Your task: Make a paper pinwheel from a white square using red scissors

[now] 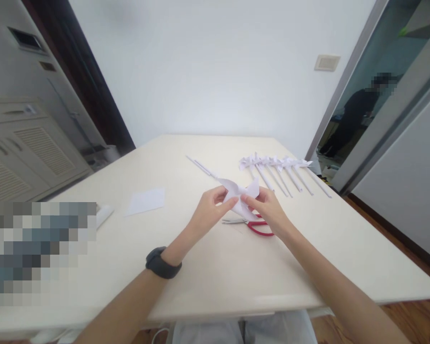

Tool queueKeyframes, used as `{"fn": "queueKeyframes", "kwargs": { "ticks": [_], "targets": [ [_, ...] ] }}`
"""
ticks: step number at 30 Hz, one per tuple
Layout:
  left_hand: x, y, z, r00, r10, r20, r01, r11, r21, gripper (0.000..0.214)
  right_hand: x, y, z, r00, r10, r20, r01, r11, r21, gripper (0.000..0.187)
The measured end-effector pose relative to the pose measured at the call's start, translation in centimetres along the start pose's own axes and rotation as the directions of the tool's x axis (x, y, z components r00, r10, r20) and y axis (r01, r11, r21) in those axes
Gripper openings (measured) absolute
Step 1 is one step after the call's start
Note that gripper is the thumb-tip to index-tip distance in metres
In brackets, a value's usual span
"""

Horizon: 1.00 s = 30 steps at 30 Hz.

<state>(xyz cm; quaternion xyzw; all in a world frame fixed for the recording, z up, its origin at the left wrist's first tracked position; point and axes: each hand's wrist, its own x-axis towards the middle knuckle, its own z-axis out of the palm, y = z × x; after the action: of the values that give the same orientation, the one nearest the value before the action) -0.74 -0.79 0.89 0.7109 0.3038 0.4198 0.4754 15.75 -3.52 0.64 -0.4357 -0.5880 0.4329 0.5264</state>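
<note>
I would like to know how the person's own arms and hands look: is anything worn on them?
The left hand and the right hand are without gloves. No sleeves show on the forearms. A dark, wide wristband, perhaps a watch, goes around the left wrist; the right wrist shows none.
</note>
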Motion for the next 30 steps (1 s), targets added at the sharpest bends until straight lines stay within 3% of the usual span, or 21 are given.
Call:
{"fn": "queueKeyframes", "kwargs": {
  "ticks": [10, 16, 26, 30],
  "targets": [
    [-0.1, 0.4, 0.1, 0.995, -0.092, -0.027, 0.091, 0.995, -0.047, 0.023, -0.3, -1.3, -0.2, 0.993, 0.119, 0.016, -0.12, 0.988, 0.094, 0.022],
    [-0.2, 1.0, 0.5, 0.989, -0.122, -0.087, 0.121, 0.992, -0.02, 0.018, -0.4, -1.5, -0.5, 0.994, 0.113, 0.012, -0.113, 0.984, 0.14, 0.017],
    [-0.1, -0.6, 0.6, 0.981, -0.189, -0.046, 0.18, 0.972, -0.151, 0.024, -0.2, -0.5, 0.6, 0.963, 0.26, -0.064, -0.253, 0.961, 0.109, 0.025],
    [0.0, -0.8, 0.6, 0.975, -0.2, -0.096, 0.186, 0.973, -0.134, 0.024, -0.3, -0.5, 1.4, 0.943, 0.318, -0.096, -0.304, 0.943, 0.138, 0.028]
  ]
}}
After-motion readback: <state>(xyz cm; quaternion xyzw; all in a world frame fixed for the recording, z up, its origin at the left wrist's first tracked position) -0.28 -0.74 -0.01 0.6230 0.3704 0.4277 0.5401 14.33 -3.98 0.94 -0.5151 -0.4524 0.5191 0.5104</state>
